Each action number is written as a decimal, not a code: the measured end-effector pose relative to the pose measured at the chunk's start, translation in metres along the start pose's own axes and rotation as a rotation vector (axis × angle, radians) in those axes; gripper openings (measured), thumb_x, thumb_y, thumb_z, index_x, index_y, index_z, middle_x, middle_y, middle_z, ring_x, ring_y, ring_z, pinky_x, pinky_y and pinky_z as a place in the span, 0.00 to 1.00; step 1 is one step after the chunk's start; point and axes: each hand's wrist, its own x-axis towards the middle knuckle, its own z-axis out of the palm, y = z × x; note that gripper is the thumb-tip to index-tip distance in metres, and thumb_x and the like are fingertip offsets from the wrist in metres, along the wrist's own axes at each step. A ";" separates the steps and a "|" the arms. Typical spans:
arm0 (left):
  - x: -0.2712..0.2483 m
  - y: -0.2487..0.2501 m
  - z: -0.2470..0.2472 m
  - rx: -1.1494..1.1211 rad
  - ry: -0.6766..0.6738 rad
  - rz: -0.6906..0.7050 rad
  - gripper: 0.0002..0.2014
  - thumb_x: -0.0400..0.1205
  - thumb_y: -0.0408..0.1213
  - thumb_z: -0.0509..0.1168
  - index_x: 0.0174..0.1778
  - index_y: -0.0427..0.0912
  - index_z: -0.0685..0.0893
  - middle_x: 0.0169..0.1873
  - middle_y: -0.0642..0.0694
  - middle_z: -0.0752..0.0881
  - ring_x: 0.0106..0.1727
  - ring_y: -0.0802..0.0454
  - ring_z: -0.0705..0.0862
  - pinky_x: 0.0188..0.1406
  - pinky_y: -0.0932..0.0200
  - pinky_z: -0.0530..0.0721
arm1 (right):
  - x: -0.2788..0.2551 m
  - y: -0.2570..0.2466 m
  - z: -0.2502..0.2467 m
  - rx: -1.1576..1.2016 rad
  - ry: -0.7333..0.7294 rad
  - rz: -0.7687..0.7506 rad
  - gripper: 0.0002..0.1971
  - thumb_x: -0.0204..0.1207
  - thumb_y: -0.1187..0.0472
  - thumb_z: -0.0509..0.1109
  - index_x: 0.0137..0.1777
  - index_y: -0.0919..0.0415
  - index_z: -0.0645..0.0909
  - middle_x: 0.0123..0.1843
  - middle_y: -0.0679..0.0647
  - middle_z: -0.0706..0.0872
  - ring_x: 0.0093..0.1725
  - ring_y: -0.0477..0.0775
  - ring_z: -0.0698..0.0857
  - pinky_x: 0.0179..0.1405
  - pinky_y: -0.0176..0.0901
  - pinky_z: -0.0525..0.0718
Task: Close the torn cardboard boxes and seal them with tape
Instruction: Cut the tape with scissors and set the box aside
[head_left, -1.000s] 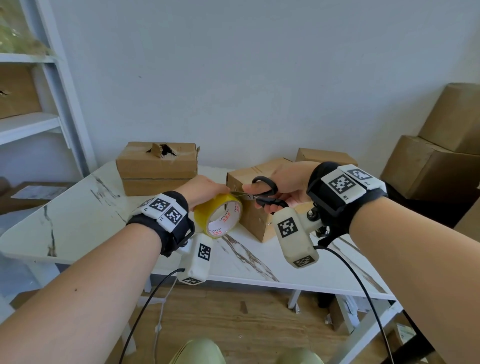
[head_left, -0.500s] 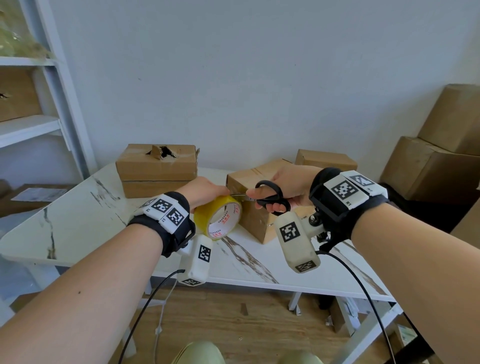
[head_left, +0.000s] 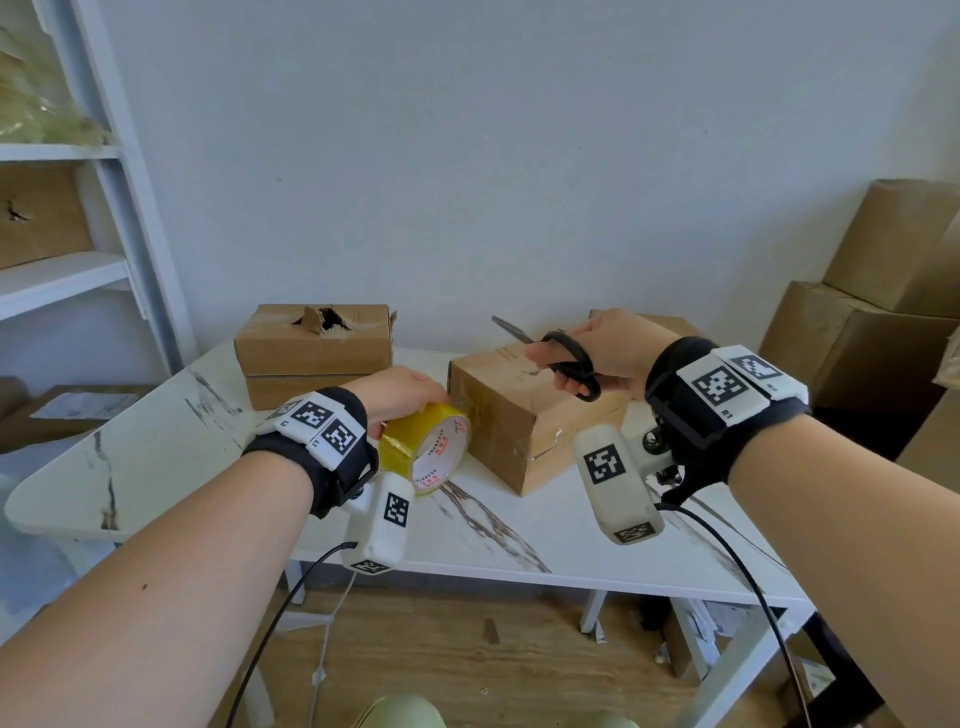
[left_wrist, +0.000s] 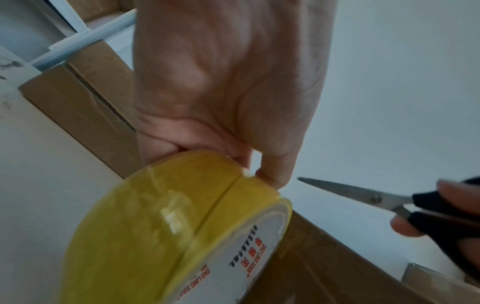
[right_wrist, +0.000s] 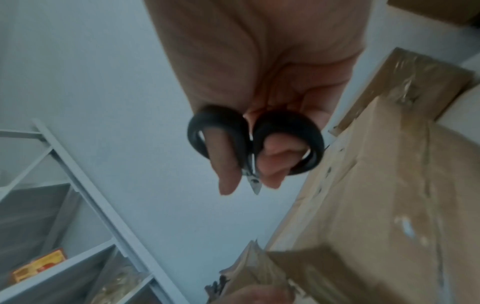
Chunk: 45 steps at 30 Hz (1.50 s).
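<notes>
The left hand (head_left: 400, 392) is gripping a yellow tape roll (head_left: 423, 447) from above, its fingers (left_wrist: 275, 174) curling over the top of the roll, which is standing on edge at the near left corner of a cardboard box (head_left: 524, 415) and touching that corner. The box is sitting closed on the white marble-patterned table (head_left: 171, 447), with clear tape glinting over its left face. The right hand (head_left: 605, 353) is hovering above the box top, its thumb and fingers (right_wrist: 272, 162) threaded through the black loops of a pair of scissors (head_left: 550, 356); the blades are lying together and pointing left and away, clear of the tape. Behind, further left on the table, a torn box (head_left: 311, 335) is resting on top of another box (head_left: 306, 389), a ragged hole showing in its upper edge.
</notes>
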 end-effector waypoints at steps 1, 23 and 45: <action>-0.002 0.001 0.000 0.012 -0.002 0.008 0.13 0.83 0.43 0.63 0.60 0.44 0.84 0.47 0.40 0.84 0.45 0.45 0.83 0.39 0.58 0.81 | 0.001 0.003 -0.005 -0.010 0.053 0.003 0.19 0.73 0.56 0.76 0.53 0.74 0.83 0.29 0.58 0.80 0.22 0.48 0.75 0.23 0.35 0.75; 0.020 -0.013 0.008 0.516 0.067 0.138 0.07 0.77 0.30 0.68 0.37 0.43 0.90 0.37 0.43 0.88 0.38 0.46 0.84 0.40 0.56 0.82 | 0.045 0.106 -0.060 -0.582 0.278 0.389 0.16 0.70 0.51 0.77 0.35 0.65 0.84 0.29 0.56 0.87 0.31 0.56 0.84 0.40 0.47 0.84; 0.057 0.047 0.030 0.246 -0.045 -0.108 0.43 0.68 0.67 0.70 0.70 0.38 0.72 0.45 0.35 0.89 0.36 0.47 0.91 0.28 0.62 0.87 | 0.112 0.071 -0.038 -0.588 0.251 0.178 0.51 0.60 0.28 0.72 0.74 0.64 0.67 0.70 0.58 0.78 0.67 0.60 0.79 0.50 0.46 0.76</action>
